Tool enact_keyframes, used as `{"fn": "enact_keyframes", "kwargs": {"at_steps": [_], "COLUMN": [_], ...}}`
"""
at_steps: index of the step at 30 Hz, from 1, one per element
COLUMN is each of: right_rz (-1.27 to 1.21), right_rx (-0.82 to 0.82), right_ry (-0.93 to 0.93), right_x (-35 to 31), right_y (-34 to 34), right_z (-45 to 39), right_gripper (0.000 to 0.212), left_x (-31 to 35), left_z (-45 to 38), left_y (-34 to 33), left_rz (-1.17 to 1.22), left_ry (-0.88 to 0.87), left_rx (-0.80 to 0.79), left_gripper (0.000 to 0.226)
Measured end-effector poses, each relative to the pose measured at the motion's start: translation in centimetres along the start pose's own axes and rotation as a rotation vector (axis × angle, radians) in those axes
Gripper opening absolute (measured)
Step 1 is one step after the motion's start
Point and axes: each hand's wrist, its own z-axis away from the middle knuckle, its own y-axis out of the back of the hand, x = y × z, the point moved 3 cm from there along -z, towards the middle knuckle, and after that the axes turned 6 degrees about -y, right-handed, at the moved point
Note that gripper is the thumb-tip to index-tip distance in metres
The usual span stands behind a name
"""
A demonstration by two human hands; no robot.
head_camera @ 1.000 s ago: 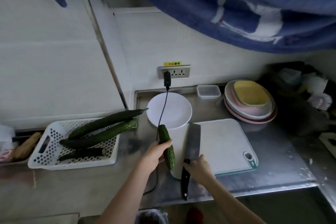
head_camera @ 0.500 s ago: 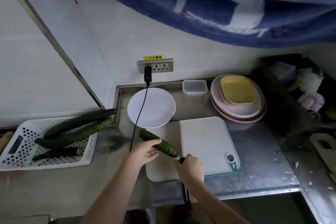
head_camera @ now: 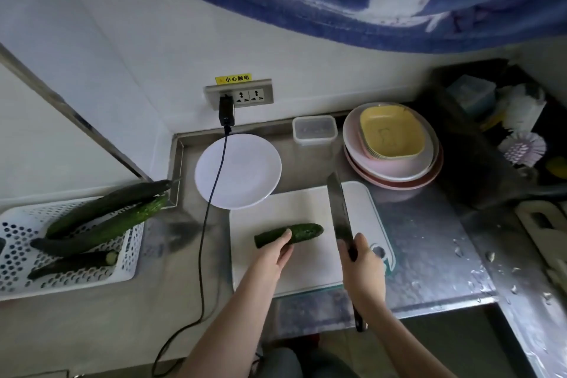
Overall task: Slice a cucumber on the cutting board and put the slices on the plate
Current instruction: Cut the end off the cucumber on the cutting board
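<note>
- Head view, the only 1 on offer: the cucumber (head_camera: pixel 290 234) lies flat across the white cutting board (head_camera: pixel 310 270), long axis running left to right, whole, no cut in it yet.
- The left hand (head_camera: pixel 273 258) is down on the cucumber's left half, fingers together and laid over the top of it, pinning it so it cannot roll; whether the thumb wraps underneath I cannot tell.
- That leaves the right end bare, and that looks deliberate: it is the end nearest the blade.
- The right hand (head_camera: pixel 363 270) is wrapped tight around the handle of the knife (head_camera: pixel 339 209), fingers clamped on it, blade pointing away and poised just right of the cucumber's tip, apart from it.
- The plate (head_camera: pixel 260 159) sits bare behind the board, overlapping its far-left corner, handy for receiving slices; a black cable (head_camera: pixel 214 190) crosses it.
- 3 more cucumbers wait in the white basket (head_camera: pixel 18 230) at far left.
- My read: first slice is next.
</note>
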Motion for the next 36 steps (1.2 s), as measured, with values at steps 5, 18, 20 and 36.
{"fn": "enact_keyframes", "kwargs": {"at_steps": [5,18,20,36], "right_rz": [0.143,0.443,0.397,0.258], "right_rx": [0.018,-0.002,-0.018,-0.082], "right_ry": [-0.004,0.034,0.000,0.053], "right_x": [-0.2,-0.1,0.1,0.4], "right_y": [0.5,-1.0,-1.0,0.6], "right_z": [-0.7,-0.4,-0.7,-0.4], "right_gripper": [0.014,0.059,0.056,0.012], "left_x": [1.3,1.6,1.4,0.7], "left_z": [0.3,-2.0,-2.2,-0.3], "left_y": [0.0,-1.8,-1.9,-4.1], "left_rz": [-0.635,-2.207,-2.044,-1.875], "left_ry": [-0.069,-1.290,-1.491,-1.413], "left_rx": [0.054,-0.580,-0.612,-0.574], "left_gripper": [0.056,0.086,0.088,0.043]}}
